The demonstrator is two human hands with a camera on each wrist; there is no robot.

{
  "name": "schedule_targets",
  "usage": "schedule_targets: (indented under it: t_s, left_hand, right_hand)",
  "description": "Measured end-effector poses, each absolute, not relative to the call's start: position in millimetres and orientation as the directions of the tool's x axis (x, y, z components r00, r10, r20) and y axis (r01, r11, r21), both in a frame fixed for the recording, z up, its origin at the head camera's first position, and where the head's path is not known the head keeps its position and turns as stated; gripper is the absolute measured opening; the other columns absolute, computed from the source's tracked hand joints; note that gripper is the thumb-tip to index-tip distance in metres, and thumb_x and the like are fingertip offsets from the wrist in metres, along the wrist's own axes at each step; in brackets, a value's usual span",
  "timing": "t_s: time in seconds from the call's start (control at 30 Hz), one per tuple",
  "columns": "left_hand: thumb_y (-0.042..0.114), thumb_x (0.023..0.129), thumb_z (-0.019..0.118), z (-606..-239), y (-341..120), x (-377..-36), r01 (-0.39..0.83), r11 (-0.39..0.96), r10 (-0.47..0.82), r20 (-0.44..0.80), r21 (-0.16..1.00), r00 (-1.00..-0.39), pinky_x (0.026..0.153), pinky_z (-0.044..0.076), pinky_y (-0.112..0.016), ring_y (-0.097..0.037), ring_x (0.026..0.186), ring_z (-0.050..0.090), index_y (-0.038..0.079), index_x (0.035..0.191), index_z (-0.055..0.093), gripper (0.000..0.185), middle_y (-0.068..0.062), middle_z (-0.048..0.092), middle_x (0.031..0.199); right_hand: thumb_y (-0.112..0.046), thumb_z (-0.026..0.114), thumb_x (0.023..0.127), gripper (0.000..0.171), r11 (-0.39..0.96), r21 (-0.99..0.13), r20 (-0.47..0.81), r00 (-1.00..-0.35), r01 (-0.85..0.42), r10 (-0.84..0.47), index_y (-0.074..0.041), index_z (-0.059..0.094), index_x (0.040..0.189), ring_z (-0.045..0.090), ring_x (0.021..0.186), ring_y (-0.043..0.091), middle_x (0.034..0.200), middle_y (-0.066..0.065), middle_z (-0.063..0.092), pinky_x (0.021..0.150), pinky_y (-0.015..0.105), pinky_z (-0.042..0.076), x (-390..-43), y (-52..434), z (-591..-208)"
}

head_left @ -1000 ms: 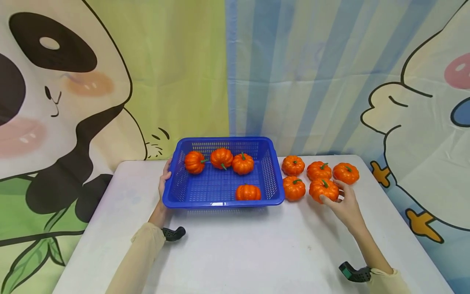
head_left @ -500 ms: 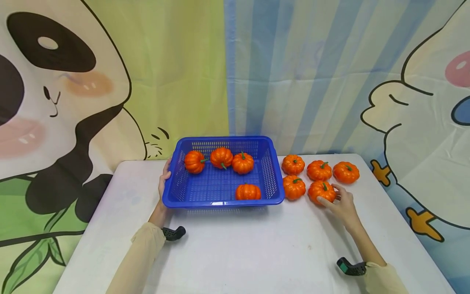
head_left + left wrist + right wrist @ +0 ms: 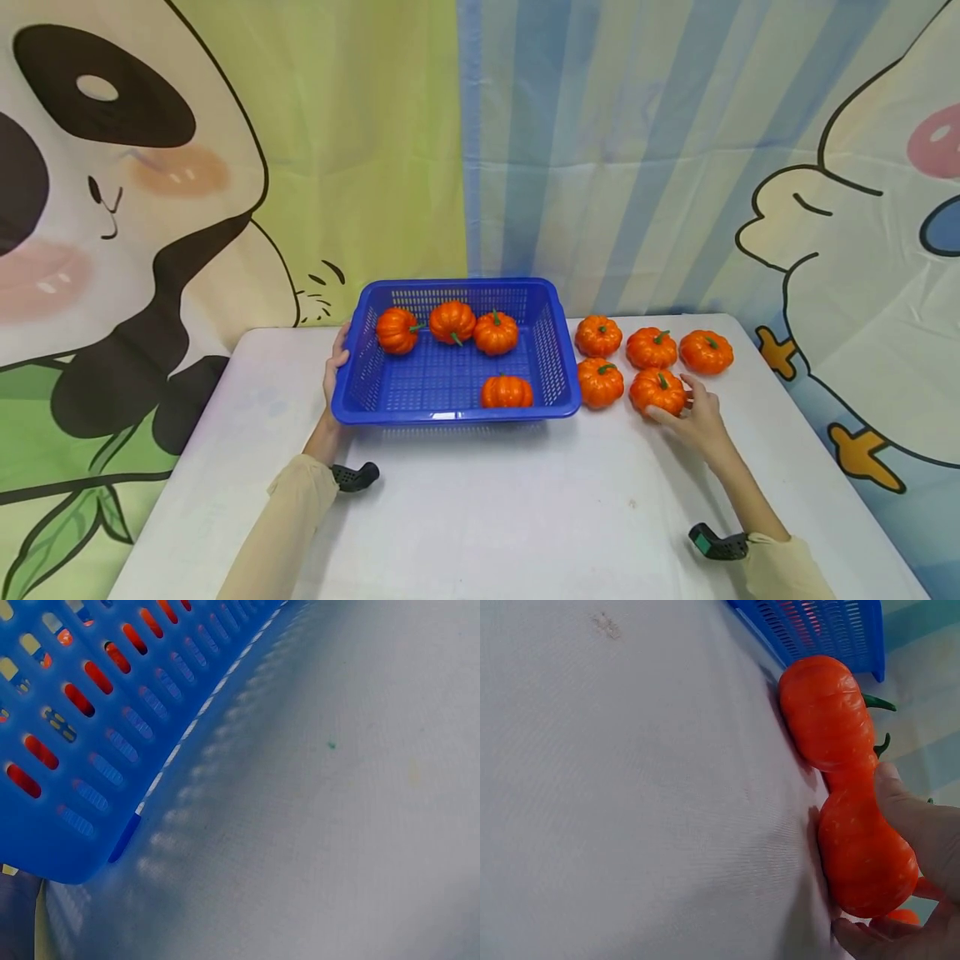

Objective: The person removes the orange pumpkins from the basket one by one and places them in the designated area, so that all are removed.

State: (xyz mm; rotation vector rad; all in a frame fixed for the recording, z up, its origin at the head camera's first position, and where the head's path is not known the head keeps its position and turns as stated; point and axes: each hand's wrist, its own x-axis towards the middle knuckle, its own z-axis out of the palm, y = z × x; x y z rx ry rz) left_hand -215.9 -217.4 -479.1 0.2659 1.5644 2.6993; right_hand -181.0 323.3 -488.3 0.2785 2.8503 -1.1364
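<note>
- Held pumpkin (image 3: 657, 392): orange, green stem up, on the white table (image 3: 480, 517), just right of the blue basket (image 3: 360, 392) with one pumpkin between; front right of a group of five.
- Right hand (image 3: 697, 417): fingers and thumb curled round the held pumpkin from its near right side; the right wrist view shows a thumb (image 3: 907, 817) over the top of this pumpkin (image 3: 866, 859) and fingertips under its edge. The pumpkin rests on the table.
- Left hand (image 3: 333, 367): grips the left rim of the blue basket, thumb over the edge. The hand does not show in the left wrist view, only the perforated basket wall (image 3: 82, 742) and the table beside it.
- Neighbouring pumpkin (image 3: 600, 382): between the held pumpkin and the basket's right wall, just beside both.
- Back row, right of the basket: three pumpkins, near (image 3: 597, 336), middle (image 3: 651, 347), far (image 3: 706, 352).
- Inside the basket: three pumpkins along the back wall, left (image 3: 397, 330), centre (image 3: 452, 322), right (image 3: 496, 332); one pumpkin (image 3: 507, 392) at the front wall, toward the right.
- Backdrop (image 3: 480, 150): behind the basket, a printed cartoon cloth with a panda on the left.
</note>
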Motion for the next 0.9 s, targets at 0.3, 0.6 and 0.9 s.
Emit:
schedule_targets:
  t_s: [0.3,0.6,0.9]
  left_hand:
    - [0.014,0.099,0.0,-481,-218,-216,0.092,-0.499,0.099,0.163,0.861,-0.982,0.102,0.044,-0.023,-0.03,0.145,0.011,0.034,0.151,0.01,0.056,-0.009,-0.007,0.164]
    - [0.014,0.098,-0.001,-480,-219,-216,0.078,-0.509,0.105,0.152,0.857,-0.983,0.104,0.041,-0.024,-0.03,0.147,0.009,0.033,0.152,0.008,0.058,-0.007,-0.008,0.164]
    - [0.012,0.097,-0.002,-476,-217,-216,0.065,-0.487,0.105,0.132,0.871,-0.986,0.117,0.024,-0.038,-0.033,0.149,0.002,0.035,0.151,0.009,0.06,-0.006,-0.007,0.165]
  right_hand:
    - [-0.038,0.072,0.085,0.096,0.743,-0.666,0.025,-0.993,0.067,0.112,0.006,0.016,0.15,0.033,0.125,0.053,0.143,0.039,0.022,0.096,0.065,0.043,-162,315,-443]
    - [-0.03,0.071,0.087,0.078,0.735,-0.677,0.038,-0.999,-0.048,-0.03,0.004,0.033,0.146,0.04,0.124,0.052,0.142,0.034,0.032,0.094,0.063,0.046,-143,303,-412]
    - [-0.035,0.067,0.09,0.069,0.672,-0.74,-0.043,-0.995,-0.028,-0.088,-0.002,0.038,0.144,0.044,0.127,0.047,0.146,0.026,0.039,0.096,0.062,0.046,-137,285,-397]
